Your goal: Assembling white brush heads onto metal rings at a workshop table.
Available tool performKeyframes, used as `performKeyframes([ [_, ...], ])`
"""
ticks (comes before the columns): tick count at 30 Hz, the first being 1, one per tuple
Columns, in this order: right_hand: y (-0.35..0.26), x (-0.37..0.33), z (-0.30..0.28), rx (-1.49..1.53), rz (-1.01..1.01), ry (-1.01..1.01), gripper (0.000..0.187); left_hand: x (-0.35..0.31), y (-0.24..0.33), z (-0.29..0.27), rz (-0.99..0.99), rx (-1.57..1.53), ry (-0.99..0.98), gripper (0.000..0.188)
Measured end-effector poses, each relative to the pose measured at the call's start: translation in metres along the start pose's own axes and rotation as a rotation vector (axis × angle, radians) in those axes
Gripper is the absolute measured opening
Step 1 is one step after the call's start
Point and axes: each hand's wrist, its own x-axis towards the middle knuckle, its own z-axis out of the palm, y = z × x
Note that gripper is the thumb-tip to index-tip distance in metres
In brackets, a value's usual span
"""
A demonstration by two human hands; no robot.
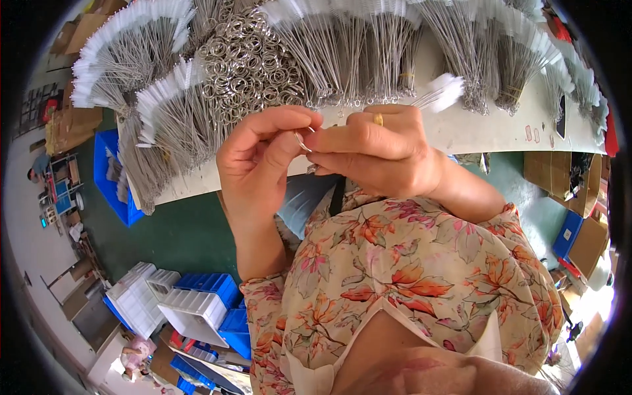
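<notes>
Metal ring (301, 141): right between our 2 hands
Left hand (253, 155): thumb and finger pinched on it
Right hand (388, 145): pinching its right side; can't tell if we've also got the brushes (445, 89) just beyond
Ring pile (247, 66): past our left fingers

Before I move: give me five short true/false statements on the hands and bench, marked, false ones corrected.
1. A shiny silver metal ring is between the fingertips of the left hand and right hand. True.
2. A gold-coloured finger band is on the left hand. False: the gold-coloured finger band is on the right hand.
3. White-bristled brushes with thin grey wire stems lie on both sides of the heap of small silver rings. True.
4. That heap is at the far right. False: it lies left of the picture's middle.
5. The blue plastic bin at left stands on the tabletop. False: the blue plastic bin is outside the pale tabletop's left edge.
</notes>
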Motion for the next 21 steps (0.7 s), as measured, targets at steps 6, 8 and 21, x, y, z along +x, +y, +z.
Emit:
performKeyframes([
  [6,0.003,0.0,-0.001,-0.188,-0.144,-0.12,0.016,-0.004,0.019,-0.006,-0.166,0.101,-0.073,0.019],
  [8,0.004,0.001,0.0,-0.207,-0.217,-0.075,0.016,-0.004,0.025,-0.003,-0.174,0.171,-0.086,0.02],
  [21,-0.015,0.038,-0.013,1.108,1.128,-0.033,0.016,-0.002,0.01,0.007,0.604,0.779,0.052,0.036],
])
